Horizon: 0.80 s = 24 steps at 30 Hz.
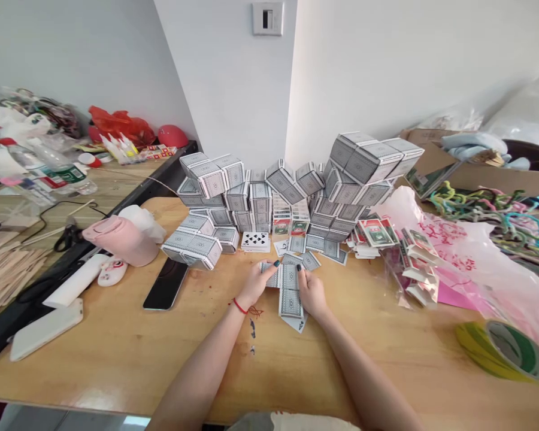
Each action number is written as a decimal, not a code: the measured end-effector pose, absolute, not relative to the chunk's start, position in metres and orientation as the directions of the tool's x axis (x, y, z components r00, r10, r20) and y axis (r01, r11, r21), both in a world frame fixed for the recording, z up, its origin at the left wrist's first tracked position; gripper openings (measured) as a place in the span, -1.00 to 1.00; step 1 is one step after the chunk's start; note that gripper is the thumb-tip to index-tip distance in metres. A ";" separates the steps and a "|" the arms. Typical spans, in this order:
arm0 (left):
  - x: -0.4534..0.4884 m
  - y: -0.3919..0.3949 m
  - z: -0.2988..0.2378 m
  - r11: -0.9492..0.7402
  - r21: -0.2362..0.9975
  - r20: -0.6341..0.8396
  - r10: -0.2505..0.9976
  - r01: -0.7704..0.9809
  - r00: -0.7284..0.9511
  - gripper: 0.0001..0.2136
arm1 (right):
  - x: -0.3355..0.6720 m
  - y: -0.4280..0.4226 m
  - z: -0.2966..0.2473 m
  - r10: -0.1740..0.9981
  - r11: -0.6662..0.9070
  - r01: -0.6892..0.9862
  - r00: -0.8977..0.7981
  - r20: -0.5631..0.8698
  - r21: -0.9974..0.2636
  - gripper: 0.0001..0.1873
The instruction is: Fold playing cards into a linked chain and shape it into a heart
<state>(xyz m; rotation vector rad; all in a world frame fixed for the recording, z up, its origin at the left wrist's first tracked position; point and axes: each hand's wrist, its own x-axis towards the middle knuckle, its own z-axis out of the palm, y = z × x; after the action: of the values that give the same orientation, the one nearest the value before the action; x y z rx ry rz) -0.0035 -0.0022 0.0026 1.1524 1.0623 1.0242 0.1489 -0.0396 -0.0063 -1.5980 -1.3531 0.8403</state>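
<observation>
Over the near middle of the wooden table, my left hand (254, 284) pinches a grey-backed playing card (272, 278), thumb on top. My right hand (312, 291) grips another grey-backed playing card (289, 275) by its right edge. Directly below that card lies a grey-backed card (291, 303), overlapping a face-up card (299, 324). Loose cards (311, 260) are scattered just beyond my fingers. Farther back, a face-up ten (256, 242) lies before a structure of blocks (260, 197) covered in grey card backs. How many cards each hand holds is hard to tell.
A black-screened phone (166, 285), a pink bottle (121, 239) and a white phone-shaped object (47, 329) are on the left. Red-and-white card boxes (420, 263) and yellow-green tape (498, 350) sit on the right. Card-covered blocks (193, 247) stand near the phone.
</observation>
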 end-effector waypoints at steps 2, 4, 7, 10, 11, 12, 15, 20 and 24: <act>-0.006 -0.001 0.003 0.186 0.974 -0.151 0.958 -0.127 0.246 -0.77 | 0.153 -0.039 -0.005 0.992 -0.046 0.352 0.124 -0.002 -0.935 -0.53; -0.010 0.000 0.004 0.271 0.950 -0.208 0.919 -0.156 0.334 -0.78 | 0.157 -0.039 -0.003 0.998 -0.048 0.298 0.058 -0.032 -0.953 -0.52; -0.014 0.002 0.008 0.339 0.930 -0.251 0.869 -0.145 0.426 -0.81 | 0.161 -0.037 -0.002 0.998 -0.058 0.230 0.014 -0.056 -0.971 -0.51; -0.014 0.003 0.009 0.365 0.917 -0.263 0.856 -0.160 0.444 -0.76 | 0.165 -0.035 -0.004 0.997 -0.071 0.156 0.032 -0.067 -0.985 -0.51; -0.014 0.003 0.009 0.377 0.908 -0.268 0.858 -0.183 0.439 -0.74 | 0.168 -0.035 -0.005 0.996 -0.073 0.144 0.057 -0.065 -0.987 -0.52; -0.013 0.003 0.009 0.386 0.897 -0.268 0.863 -0.217 0.428 -0.72 | 0.170 -0.035 -0.005 0.994 -0.077 0.145 0.084 -0.065 -0.986 -0.53; -0.013 0.004 0.007 0.375 0.856 -0.244 0.900 -0.356 0.361 -0.65 | 0.181 -0.037 -0.003 0.993 -0.101 0.266 0.086 -0.080 -0.959 -0.61; -0.014 0.008 0.003 0.304 0.810 -0.206 0.948 -0.501 0.242 -0.60 | 0.187 -0.049 0.010 0.992 0.060 0.674 -0.124 -0.032 -0.736 -0.68; -0.013 0.010 0.000 0.253 0.815 -0.197 0.967 -0.522 0.162 -0.74 | 0.177 -0.060 0.015 0.976 0.084 0.845 -0.176 -0.127 -0.528 -0.29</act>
<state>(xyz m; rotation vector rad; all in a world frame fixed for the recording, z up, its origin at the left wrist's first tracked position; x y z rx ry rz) -0.0134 0.0102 -0.0003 0.6713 0.8231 1.1843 0.1772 -0.0601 0.0149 -1.8258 -2.1049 0.7291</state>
